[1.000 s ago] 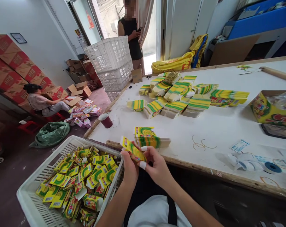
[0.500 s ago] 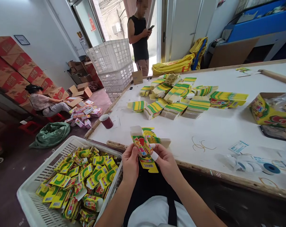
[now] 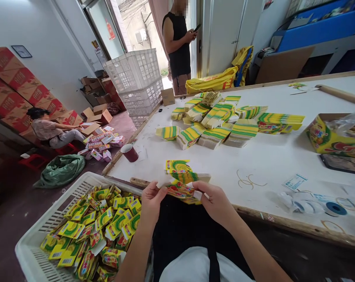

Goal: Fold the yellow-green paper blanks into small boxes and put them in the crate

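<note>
Between my two hands is a small yellow, green and red printed carton [image 3: 179,189], held roughly level over the table's near edge. My left hand [image 3: 152,200] pinches its left end, where a white flap shows. At the right end, my right hand [image 3: 209,197] grips it, with white wraps on the fingertips. Just behind the carton lies a stack of flat cartons [image 3: 191,177] on the white table [image 3: 271,164]. To the left, a white crate [image 3: 27,239] holds many folded yellow cartons [image 3: 107,223].
Bundles of flat cartons [image 3: 215,121] are heaped mid-table. A maroon mug [image 3: 129,153] stands near the left edge. Rubber bands [image 3: 249,179], tape rolls [image 3: 336,208] and an open display box [image 3: 321,137] lie to the right. One person stands behind the table; another sits at left.
The carton has turned from upright to roughly level between my hands. My left hand has shifted left and slightly down. The standing person has moved slightly right in view.
</note>
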{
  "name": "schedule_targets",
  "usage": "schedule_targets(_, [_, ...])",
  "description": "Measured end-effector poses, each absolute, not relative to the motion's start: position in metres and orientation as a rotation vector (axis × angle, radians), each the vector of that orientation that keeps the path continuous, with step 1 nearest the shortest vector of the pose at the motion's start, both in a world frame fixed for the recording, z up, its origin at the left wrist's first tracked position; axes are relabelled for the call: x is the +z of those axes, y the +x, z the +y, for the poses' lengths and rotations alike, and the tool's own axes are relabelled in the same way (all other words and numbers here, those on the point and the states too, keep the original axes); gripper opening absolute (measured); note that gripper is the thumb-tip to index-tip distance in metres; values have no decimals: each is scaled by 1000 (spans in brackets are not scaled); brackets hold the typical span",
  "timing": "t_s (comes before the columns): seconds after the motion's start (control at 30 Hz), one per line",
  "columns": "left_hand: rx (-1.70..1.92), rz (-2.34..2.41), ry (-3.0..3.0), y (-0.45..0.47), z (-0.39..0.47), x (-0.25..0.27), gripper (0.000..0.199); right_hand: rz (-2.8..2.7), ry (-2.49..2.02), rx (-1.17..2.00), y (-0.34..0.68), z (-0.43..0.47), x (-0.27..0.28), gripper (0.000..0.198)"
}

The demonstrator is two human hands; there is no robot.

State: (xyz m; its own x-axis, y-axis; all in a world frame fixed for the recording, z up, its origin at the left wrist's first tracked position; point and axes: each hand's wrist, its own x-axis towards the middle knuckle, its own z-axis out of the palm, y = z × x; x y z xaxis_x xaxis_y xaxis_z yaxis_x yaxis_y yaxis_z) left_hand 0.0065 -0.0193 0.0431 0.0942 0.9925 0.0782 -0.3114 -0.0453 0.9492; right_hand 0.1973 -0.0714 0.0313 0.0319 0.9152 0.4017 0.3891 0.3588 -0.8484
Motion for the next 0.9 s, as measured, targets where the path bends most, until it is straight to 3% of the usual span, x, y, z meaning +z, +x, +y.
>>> schedule_targets(0.13, [1065, 801, 1325, -14, -17, 53, 68, -1789, -1130, 328, 208, -75, 41, 39])
schedule_targets(0.27, [616, 959, 1691, -12, -28, 64, 74, -1932, -988, 197, 199, -76, 49, 33])
schedule_targets(0.37, [482, 1054, 1793, 3, -38, 66, 64, -1795, -1004, 54, 186, -74, 44, 33])
schedule_targets(0.5, [670, 1245, 1808, 19, -41, 58, 43, -1364, -1142, -38, 162, -77, 22, 32])
schedule_targets(0.6, [822, 1275, 1820, 22, -39, 52, 37, -1169, -1131, 156, 148, -81, 9, 23])
schedule_targets(0.73, [874, 1241, 1882, 22, -42, 52, 35, -900, -967, 670, 160, -74, 15, 22])
schedule_targets(0.9, [867, 1189, 2015, 22, -49, 39, 65, -818, -943, 1230, 188, -60, 38, 38])
